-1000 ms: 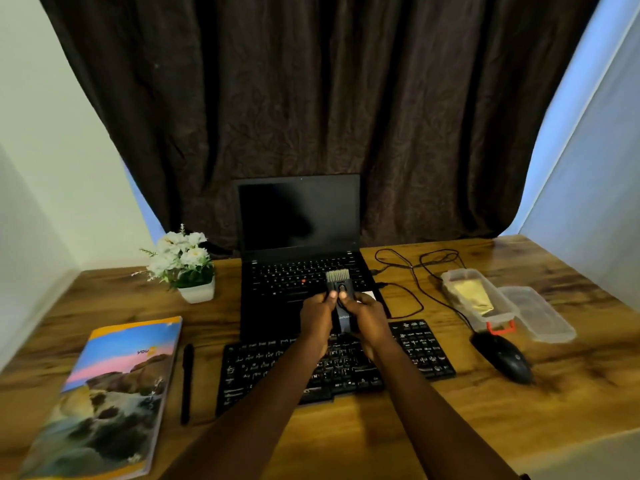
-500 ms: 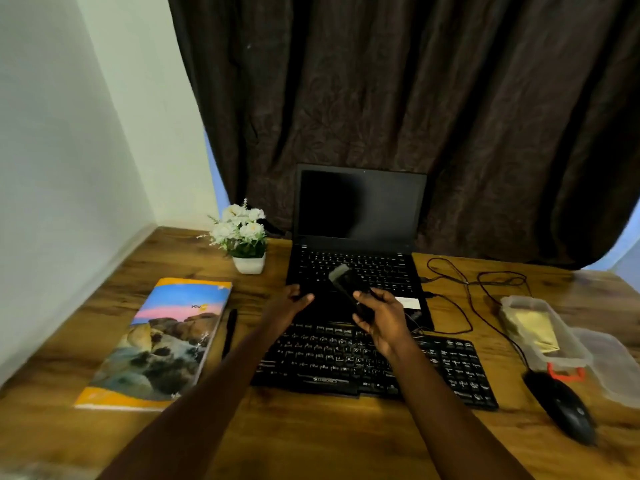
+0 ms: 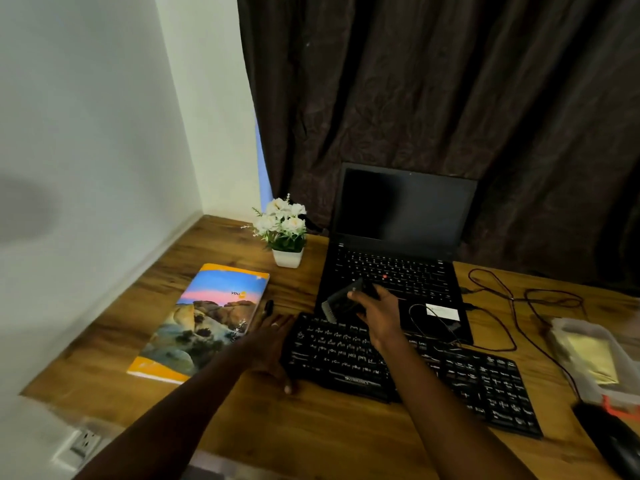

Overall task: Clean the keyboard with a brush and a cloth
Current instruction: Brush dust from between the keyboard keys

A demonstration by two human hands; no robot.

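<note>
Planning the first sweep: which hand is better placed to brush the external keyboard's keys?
Right. The right hand grips the brush, bristles near the top-left keys of the keyboard; the left hand lies open and empty at its left edge.

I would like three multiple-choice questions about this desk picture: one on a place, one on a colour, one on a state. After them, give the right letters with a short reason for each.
1. Where does the book lie?
A. left of the keyboard
B. on the keyboard
C. right of the keyboard

2. What colour are the flowers?
A. red
B. white
C. purple

3. What holds the brush?
A. neither hand
B. both hands
C. the right hand alone

Answers:
1 A: the book lies on the desk beyond the keyboard's left end.
2 B: the blooms are white above green leaves.
3 C: the right hand's fingers are curled round the brush above the keyboard.
</note>
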